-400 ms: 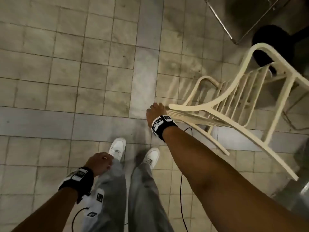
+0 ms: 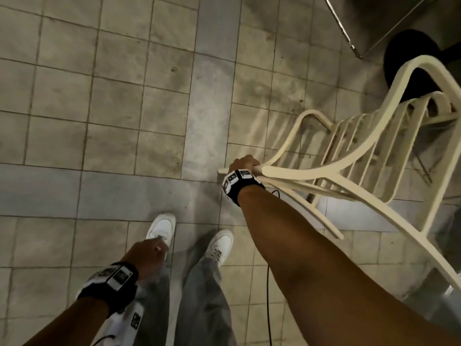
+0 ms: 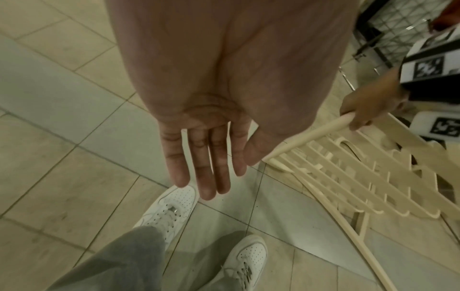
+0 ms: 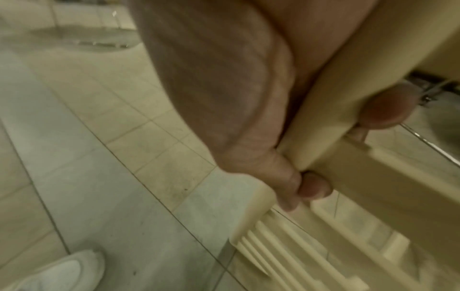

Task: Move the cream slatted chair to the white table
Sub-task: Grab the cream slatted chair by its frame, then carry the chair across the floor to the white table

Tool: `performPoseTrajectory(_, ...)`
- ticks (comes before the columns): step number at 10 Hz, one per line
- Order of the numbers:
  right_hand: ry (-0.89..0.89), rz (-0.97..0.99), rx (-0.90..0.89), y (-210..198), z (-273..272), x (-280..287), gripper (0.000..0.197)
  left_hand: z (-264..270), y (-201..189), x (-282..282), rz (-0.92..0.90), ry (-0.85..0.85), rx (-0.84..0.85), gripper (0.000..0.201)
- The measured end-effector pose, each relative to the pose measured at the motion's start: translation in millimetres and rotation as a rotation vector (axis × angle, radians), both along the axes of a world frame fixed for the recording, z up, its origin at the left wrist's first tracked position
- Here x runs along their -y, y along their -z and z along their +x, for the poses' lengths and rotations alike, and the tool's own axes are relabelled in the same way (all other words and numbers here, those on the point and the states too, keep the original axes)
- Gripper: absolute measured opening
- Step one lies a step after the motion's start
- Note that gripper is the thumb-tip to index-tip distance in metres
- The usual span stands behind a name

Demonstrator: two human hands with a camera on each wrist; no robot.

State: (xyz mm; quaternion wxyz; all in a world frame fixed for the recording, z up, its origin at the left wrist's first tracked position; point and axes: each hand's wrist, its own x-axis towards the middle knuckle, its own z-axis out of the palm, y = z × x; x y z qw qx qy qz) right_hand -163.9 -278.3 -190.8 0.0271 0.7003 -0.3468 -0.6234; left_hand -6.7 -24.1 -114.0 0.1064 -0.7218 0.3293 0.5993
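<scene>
Since the earlier head view, both white shoes sit slightly farther along the tiled floor, and the left hand has swung forward over the left leg. Right hand clenches the end of a frame rail of the cream slatted chair, fingers wrapped under the rail and thumb pressed across it. Chair hangs tilted to the carrier's right, seemingly clear of the floor, though its far end is out of view. No white table is identifiable. Right arm reaches forward and down, nearly straight; the left hand hangs empty, fingers straight and relaxed. Carrying well likely means keeping the wrist firm, the trailing legs lifted clear, and adding the free hand if the chair swings.
</scene>
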Motion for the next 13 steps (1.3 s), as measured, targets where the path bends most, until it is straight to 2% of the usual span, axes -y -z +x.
performPoseTrajectory(1, 0.010, 0.001, 0.092, -90, -5, -16, 0.035, -14, 3, 38, -0.020, 0.071, -0.023, 0.031)
performPoseTrajectory(2, 0.070, -0.033, 0.183, -112, -25, -24, 0.034, -28, 14, 89, -0.077, 0.219, -0.027, 0.042)
performPoseTrajectory(3, 0.202, -0.052, 0.326, -155, -44, -35, 0.027, -48, 24, 133, -0.133, 0.308, -0.062, 0.064)
performPoseTrajectory(4, 0.234, -0.104, 0.512, -198, -62, -47, 0.022, -79, 20, 166, -0.250, 0.317, -0.103, 0.074)
performPoseTrajectory(5, 0.234, -0.192, 0.596, -229, -68, -54, 0.024, -100, 19, 185, -0.356, 0.432, -0.129, 0.085)
performPoseTrajectory(6, 0.200, -0.283, 0.675, -259, -67, -59, 0.020, -107, 15, 191, -0.468, 0.428, -0.106, 0.044)
performPoseTrajectory(7, 0.191, -0.294, 0.709, -287, -74, -65, 0.023, -105, 1, 195, -0.592, 0.489, -0.136, 0.020)
performPoseTrajectory(8, 0.184, -0.337, 0.699, -327, -90, -68, 0.019, -95, -24, 191, -0.746, 0.586, -0.202, 0.032)
performPoseTrajectory(9, 0.226, -0.407, 0.694, -385, -110, -75, 0.006, -93, -74, 195, -0.898, 0.661, -0.267, 0.041)
performPoseTrajectory(10, 0.300, -0.472, 0.663, -426, -131, -87, 0.018, -96, -133, 203, -1.008, 0.695, -0.281, 0.043)
performPoseTrajectory(11, 0.337, -0.564, 0.676, -453, -158, -107, 0.015, -104, -187, 205, -1.064, 0.785, -0.263, 0.039)
performPoseTrajectory(13, 0.414, -0.667, 0.712, -487, -216, -154, 0.019, -140, -254, 183, -1.127, 0.995, -0.235, 0.052)
